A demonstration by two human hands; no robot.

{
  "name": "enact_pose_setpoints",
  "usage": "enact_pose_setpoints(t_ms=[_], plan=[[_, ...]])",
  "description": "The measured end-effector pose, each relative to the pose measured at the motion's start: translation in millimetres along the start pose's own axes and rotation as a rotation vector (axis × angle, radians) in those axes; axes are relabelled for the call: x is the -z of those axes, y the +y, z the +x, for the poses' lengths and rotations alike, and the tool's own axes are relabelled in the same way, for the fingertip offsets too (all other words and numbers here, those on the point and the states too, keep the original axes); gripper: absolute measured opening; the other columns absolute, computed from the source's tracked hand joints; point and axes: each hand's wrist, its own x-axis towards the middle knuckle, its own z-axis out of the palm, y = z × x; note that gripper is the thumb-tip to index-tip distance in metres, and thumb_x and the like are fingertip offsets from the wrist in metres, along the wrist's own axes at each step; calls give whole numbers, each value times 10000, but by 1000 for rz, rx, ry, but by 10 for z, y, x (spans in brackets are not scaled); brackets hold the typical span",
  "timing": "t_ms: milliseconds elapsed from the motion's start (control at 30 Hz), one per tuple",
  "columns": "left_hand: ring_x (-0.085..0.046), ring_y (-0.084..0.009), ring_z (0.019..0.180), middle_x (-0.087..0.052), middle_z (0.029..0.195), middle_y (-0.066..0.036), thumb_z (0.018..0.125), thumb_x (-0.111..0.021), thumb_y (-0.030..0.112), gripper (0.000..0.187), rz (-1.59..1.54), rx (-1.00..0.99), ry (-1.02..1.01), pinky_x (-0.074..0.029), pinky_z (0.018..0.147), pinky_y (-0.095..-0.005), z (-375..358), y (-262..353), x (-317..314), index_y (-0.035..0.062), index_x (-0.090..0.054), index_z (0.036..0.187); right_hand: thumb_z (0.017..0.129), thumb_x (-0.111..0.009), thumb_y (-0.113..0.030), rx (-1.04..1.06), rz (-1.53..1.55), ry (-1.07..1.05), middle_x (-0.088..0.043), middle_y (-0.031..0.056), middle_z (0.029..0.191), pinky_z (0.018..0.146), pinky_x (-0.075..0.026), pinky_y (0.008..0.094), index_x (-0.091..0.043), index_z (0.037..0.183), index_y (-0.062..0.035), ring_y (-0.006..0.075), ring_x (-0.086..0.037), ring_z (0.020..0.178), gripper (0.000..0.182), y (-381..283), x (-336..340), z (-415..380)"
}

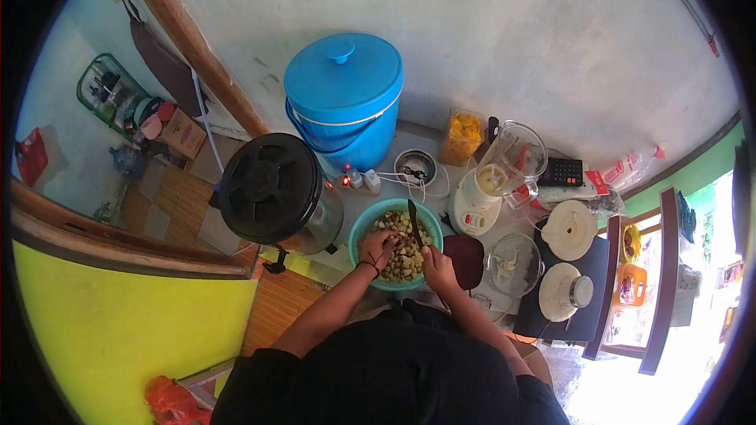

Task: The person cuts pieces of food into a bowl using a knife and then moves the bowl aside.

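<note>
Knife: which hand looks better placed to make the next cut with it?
Probably the right hand: it already grips the knife, whose blade is over the bowl. The left hand is in the bowl, at the chopped pieces.

It looks like a cooking corner, in a home or small food stall; which, I cannot tell. Mid-frame, the worktop (417,140) carries a bowl (358,224) of chopped food, with a blender (474,211) to its right and a blue cooler (342,90) above. A calculator (564,172) lies right of centre. Upper left, an opening shows a tiled floor (164,198) and a green rack (93,64).
</note>
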Motion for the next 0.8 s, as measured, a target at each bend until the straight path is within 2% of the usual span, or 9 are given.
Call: enact_pose_setpoints(t_ms=[100, 200, 300, 333, 433, 533, 667, 767, 800], plan=[[-648, -225, 752, -688, 901, -105, 885, -625, 186, 183, -371, 73, 89, -530, 714, -345, -42, 55, -3, 145, -702, 1047, 993, -421, -332, 5, 16, 32, -586, 268, 721, 608, -458, 502, -562, 985, 19, 463, -597, 721, 378, 45, 8, 32], [-652, -169, 734, -699, 894, -92, 881, -641, 179, 174, -483, 167, 58, -530, 685, -296, -126, 286, 191, 94, -711, 1016, 995, -411, -331, -23, 20, 14, -594, 259, 719, 602, -465, 492, -556, 1031, 12, 446, -609, 712, 374, 133, 6, 106], [-662, -153, 749, -705, 884, -75, 882, -648, 176, 216, -703, 161, 86, -523, 686, -259, -204, 322, 168, 16, -686, 1021, 998, -398, -330, -1, 46, -48, -616, 249, 752, 614, -477, 484, -547, 1118, -20, 430, -623, 723, 364, -4, 36, 115], [-668, -135, 769, -700, 898, -77, 877, -657, 154, 219, -813, 228, 86, -529, 665, -251, -236, 375, 177, -18, -668, 1013, 999, -393, -326, 48, 37, -53, -624, 246, 770, 620, -481, 483, -540, 1153, -37, 427, -626, 728, 360, -58, 20, 106], [-665, -123, 769, -694, 895, -67, 876, -658, 123, 186, -1266, 678, -1, -529, 635, -244, -302, 543, 267, 2, -663, 1016, 1002, -370, -323, 164, -11, -78, -643, 234, 820, 630, -489, 484, -513, 1235, -90, 420, -632, 734, 360, -264, 2, 62], [-653, -112, 725, -683, 872, -67, 878, -652, 96, 152, -1394, 729, -10, -528, 613, -239, -327, 695, 372, 8, -660, 1003, 1005, -341, -329, 224, -118, -80, -651, 226, 858, 638, -495, 487, -475, 1290, -126, 416, -634, 737, 375, -279, -52, 63], [-648, -118, 704, -669, 842, -67, 886, -635, 70, 132, -1259, 618, -18, -527, 606, -233, -360, 612, 287, -25, -649, 977, 1008, -311, -354, 237, -194, -100, -653, 225, 861, 653, -500, 496, -448, 1317, -142, 419, -635, 747, 399, -338, -11, 25], [-649, -120, 705, -668, 832, -69, 880, -640, 60, 131, -1192, 482, -11, -529, 608, -234, -368, 592, 255, -44, -645, 959, 1006, -337, -309, 264, -147, -57, -612, 228, 710, 608, -473, 493, -484, 1285, -85, 423, -611, 669, 386, -307, -32, 7], [-649, -121, 701, -670, 825, -72, 875, -645, 57, 132, -1173, 448, -12, -529, 607, -235, -368, 576, 239, -50, -644, 953, 1007, -335, -311, 252, -148, -49, -609, 231, 706, 610, -470, 497, -491, 1260, -74, 429, -608, 672, 380, -305, -36, 3]])
